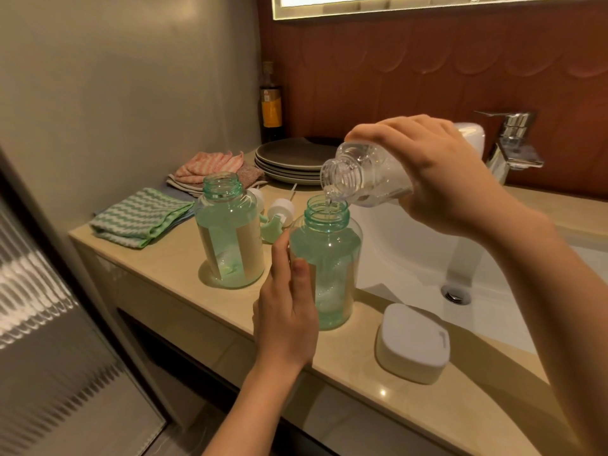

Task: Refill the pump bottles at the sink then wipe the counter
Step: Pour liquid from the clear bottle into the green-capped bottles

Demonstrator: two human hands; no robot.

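My R hand (437,172) is wrapped round the clear refill bottle (362,179), tilted neck-down to the left, mouth directly over the near pump bottle (325,258)'s open neck, on the desk (171,258) beside the sink (411,245). L hand (286,311) lies flat on its side, fingers straight, steadying.

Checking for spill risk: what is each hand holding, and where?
Right hand grips the clear bottle round its body; left hand rests straight fingers against the side of the near green bottle.

Two green bottles (230,232) (325,258), one clear bottle (362,179), two pump heads (281,210) (257,196), one stack of plates (289,159), one white box (413,342).
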